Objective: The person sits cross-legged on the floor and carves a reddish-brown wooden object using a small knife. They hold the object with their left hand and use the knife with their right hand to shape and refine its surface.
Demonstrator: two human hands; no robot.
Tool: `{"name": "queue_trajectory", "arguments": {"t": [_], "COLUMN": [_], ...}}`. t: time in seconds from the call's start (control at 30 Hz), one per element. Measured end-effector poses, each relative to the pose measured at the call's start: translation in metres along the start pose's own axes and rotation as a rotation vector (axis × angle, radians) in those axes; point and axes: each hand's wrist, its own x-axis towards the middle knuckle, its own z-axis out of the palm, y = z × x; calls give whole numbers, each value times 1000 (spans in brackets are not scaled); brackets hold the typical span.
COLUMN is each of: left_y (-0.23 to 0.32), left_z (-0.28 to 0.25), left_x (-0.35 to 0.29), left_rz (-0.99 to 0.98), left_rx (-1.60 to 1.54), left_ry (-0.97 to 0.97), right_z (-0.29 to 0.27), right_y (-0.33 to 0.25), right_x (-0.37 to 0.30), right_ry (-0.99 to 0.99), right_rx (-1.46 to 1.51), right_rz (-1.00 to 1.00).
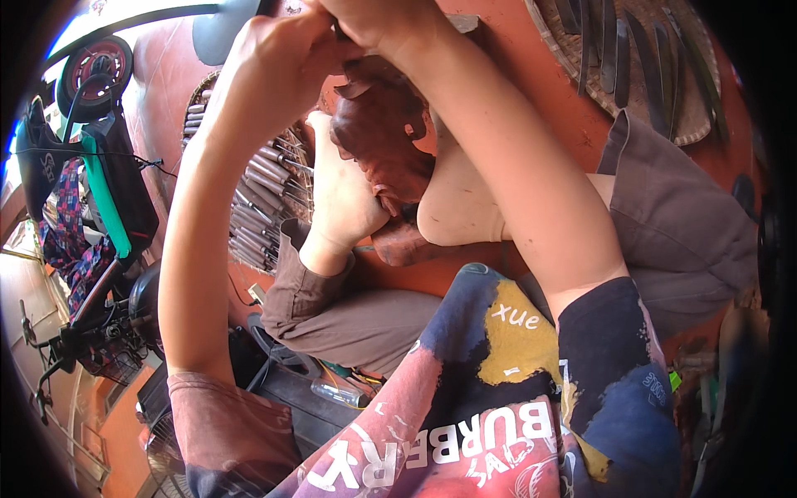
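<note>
A reddish-brown carved wooden figure (378, 137) with swirling shapes is wedged between my bare feet. Both my hands meet at its far end, by the top edge of the picture. My left hand (292, 48) is curled closed there, and its fingertips are turned away from me. Right beside it, my right hand (378, 23) is also closed, partly cut off by the picture's edge. A small dark bit shows between the two hands, too little to name. Whatever either hand grips is hidden by the fingers.
Left of my feet, a woven tray (303, 158) holds many carving tools (264, 195) with cylindrical handles. Another round woven tray (569, 50) at the far right carries several long flat dark blades (639, 58). A motorbike (100, 191) stands at left. A clear bottle (340, 393) lies near my left knee.
</note>
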Motion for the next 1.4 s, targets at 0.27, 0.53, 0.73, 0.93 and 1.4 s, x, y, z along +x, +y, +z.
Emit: {"name": "queue_trajectory", "arguments": {"t": [0.27, 0.53, 0.73, 0.93, 1.4], "left_y": [-7, -13, -11, -19, -35], "left_z": [8, 10, 8, 8, 20], "left_x": [-2, -5, -6, -6, -16], "left_rz": [74, 113, 189, 155, 128], "left_rx": [-132, -158, -172, -203, -239], "left_ry": [106, 119, 156, 185, 209], "right_z": [7, 7, 9, 7, 26], "right_y": [6, 7, -2, 6, 11], "right_x": [-2, -6, -18, -21, -13], "right_ry": [63, 51, 59, -19, -57], "right_rx": [-118, -218, -2, -26, -312], "right_rz": [46, 9, 73, 58, -50]}}
